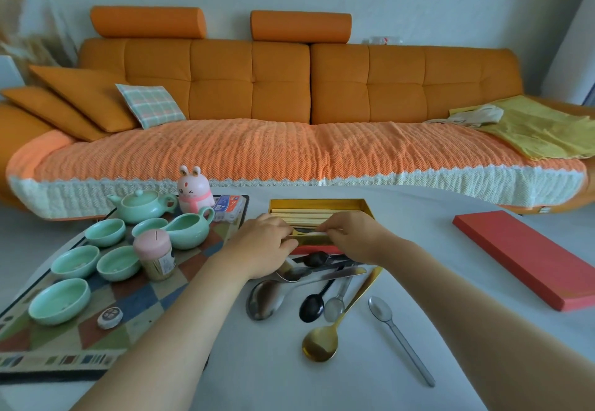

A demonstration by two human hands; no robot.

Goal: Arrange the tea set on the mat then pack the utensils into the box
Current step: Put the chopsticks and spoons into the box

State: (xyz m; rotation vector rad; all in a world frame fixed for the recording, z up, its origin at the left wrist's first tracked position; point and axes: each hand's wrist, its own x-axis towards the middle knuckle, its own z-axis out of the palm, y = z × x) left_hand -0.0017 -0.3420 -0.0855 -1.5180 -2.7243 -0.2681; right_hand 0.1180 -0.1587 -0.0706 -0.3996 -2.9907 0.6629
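My bare forearms fill the near edge of the view, reaching over the smooth white tabletop toward the open gold-lined cardboard box. My left hand rests curled at the box's near left edge, and my right hand pinches a slim gold-and-white piece at the near rim; I cannot tell whether it is a utensil or part of the lining. Pale wooden chopsticks already lie lengthwise inside.

The loose utensils wait just in front of the box: a large polished steel spoon, a glossy black spoon, a brushed gold long-handled spoon and a clear plastic spoon, with more crossed beneath my wrists. The celadon-green glazed tea set, with its teapot and shallow cups, sits on the chequered woven mat to my left.

I judge the chief risk to be my wrists dragging that tangled pile: the smooth metal would slide easily on the slick table and could scatter. The light box may also skid away if I press at its rim. My left elbow passes close to the pink-lidded jar, which looks tall enough to topple into the brittle cups. The flat red lid lies well apart on the right.
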